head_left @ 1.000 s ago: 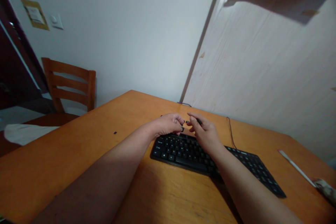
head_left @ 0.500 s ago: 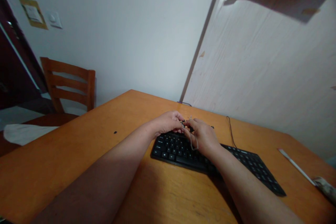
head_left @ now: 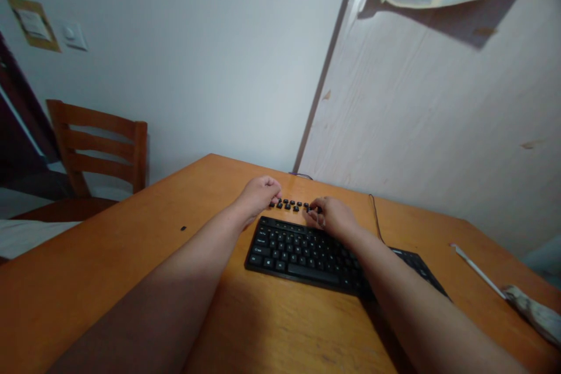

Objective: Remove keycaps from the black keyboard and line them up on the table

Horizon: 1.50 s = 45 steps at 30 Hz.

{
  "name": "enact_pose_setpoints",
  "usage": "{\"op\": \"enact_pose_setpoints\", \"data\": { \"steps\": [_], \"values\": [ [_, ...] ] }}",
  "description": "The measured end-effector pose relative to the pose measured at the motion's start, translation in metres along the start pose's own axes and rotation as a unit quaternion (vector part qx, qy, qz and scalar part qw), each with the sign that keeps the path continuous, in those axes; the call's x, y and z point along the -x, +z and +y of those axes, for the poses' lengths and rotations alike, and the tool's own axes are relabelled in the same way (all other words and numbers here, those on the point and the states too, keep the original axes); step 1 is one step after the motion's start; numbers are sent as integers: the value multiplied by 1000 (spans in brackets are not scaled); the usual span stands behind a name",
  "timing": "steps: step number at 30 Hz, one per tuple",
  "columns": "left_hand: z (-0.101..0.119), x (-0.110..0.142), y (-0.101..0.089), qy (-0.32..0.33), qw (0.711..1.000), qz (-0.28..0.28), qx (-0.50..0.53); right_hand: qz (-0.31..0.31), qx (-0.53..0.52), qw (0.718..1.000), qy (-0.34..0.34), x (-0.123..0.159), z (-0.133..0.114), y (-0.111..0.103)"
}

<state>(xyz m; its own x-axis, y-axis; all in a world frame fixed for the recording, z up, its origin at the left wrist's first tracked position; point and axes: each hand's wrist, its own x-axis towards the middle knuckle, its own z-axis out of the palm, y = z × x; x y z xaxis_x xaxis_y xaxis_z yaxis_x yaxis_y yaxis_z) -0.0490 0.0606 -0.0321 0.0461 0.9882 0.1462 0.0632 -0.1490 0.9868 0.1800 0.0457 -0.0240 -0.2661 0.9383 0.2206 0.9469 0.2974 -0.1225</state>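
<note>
Two short rows of small black keycaps lie on the table behind a black keyboard. At the left end of these rows is my left hand, its fingers pinched together; whatever may be in them is hidden. My right hand is at the rows' right end, above the keyboard's back edge. Its fingers are curled in, with dark keycaps at the tips, and I cannot make out what they hold. The right forearm covers part of the keyboard's right side.
One loose keycap lies apart on the left of the wooden table. A black cable runs behind the keyboard. To the right lie a white strip and a patterned cloth-like thing. A wooden chair stands at the left.
My hands have moved apart, the left one to the left, uncovering the keycap rows. The clear wire loop seen at my right hand no longer shows. The view has shifted slightly right.
</note>
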Motion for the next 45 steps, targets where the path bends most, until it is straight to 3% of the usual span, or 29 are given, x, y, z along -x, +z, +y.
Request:
{"op": "enact_pose_setpoints", "data": {
  "steps": [15, 45],
  "values": [
    [-4, -4, -2, -1, 999, 26, 18, -52, 57, 997, 11, -18, -2, 19],
    [-8, -5, -3, -4, 1000, 19, -3, -45, 58, 997, 1, -20, -1, 21]
  ]
}}
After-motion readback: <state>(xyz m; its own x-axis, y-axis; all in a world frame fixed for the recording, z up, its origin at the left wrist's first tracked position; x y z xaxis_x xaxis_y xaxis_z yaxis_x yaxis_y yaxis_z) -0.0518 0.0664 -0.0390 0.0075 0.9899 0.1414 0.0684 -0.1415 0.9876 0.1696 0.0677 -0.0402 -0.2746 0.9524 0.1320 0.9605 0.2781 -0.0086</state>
